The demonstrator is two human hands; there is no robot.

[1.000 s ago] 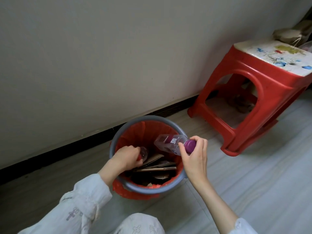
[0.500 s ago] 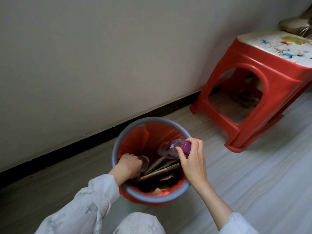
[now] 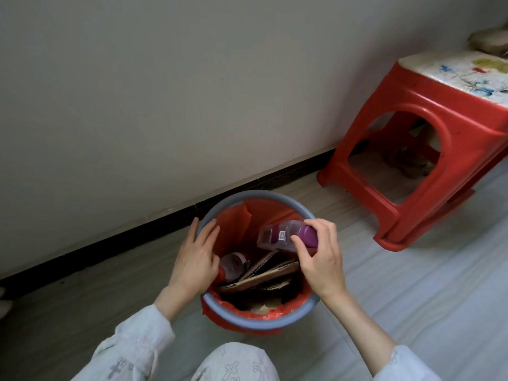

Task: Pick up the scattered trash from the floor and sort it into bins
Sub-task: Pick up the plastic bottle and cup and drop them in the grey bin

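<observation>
A plain grey wall [image 3: 165,92] is meeting a pale wood-grain floor [image 3: 412,284] along a dark baseboard [image 3: 123,240]. A red plastic stool [image 3: 428,171] with a worn, patterned seat is standing near the wall at the right.

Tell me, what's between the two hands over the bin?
In the head view, a clear bottle and cardboard pieces lie in the bin between the left hand and right hand.

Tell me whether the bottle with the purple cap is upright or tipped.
Tipped. The bottle lies nearly sideways over the bin, purple cap toward the right hand that pinches it, base pointing left.
</observation>
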